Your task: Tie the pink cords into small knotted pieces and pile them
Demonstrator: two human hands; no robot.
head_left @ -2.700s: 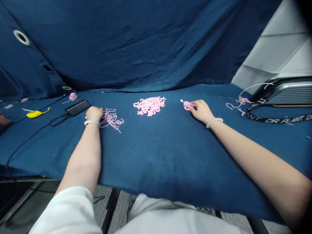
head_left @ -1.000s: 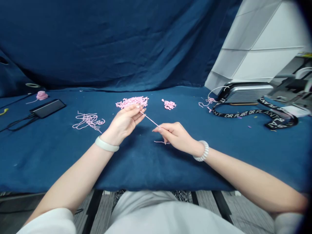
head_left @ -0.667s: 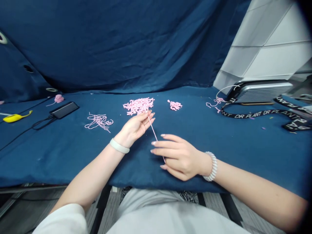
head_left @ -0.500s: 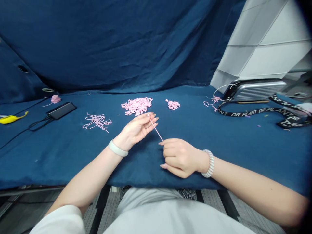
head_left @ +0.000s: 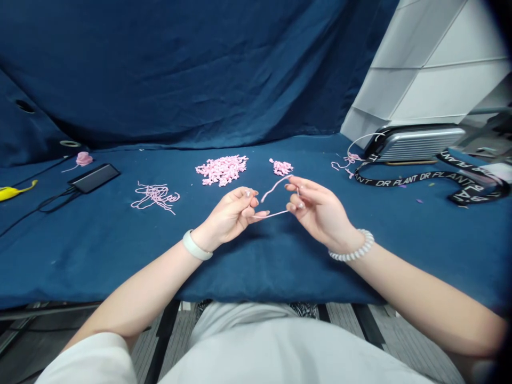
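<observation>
Over the middle of the blue cloth-covered table, both my hands hold one short pink string. My left hand pinches its left end with curled fingers. My right hand pinches the right part, and the string bends back from there in a loop toward the left. Beyond the hands lie a big heap of pink knotted pieces, a small heap to its right, and a bunch of loose pink strings to the left.
A black phone with a cable lies at the far left, next to a small pink ball and a yellow tool. At the right are a silver case, a black printed lanyard and more pink string.
The hands rose from the heaps with one string stretched between them. Since half a second ago my right hand lifted and bent the string into a loop; the left closed its pinch.
</observation>
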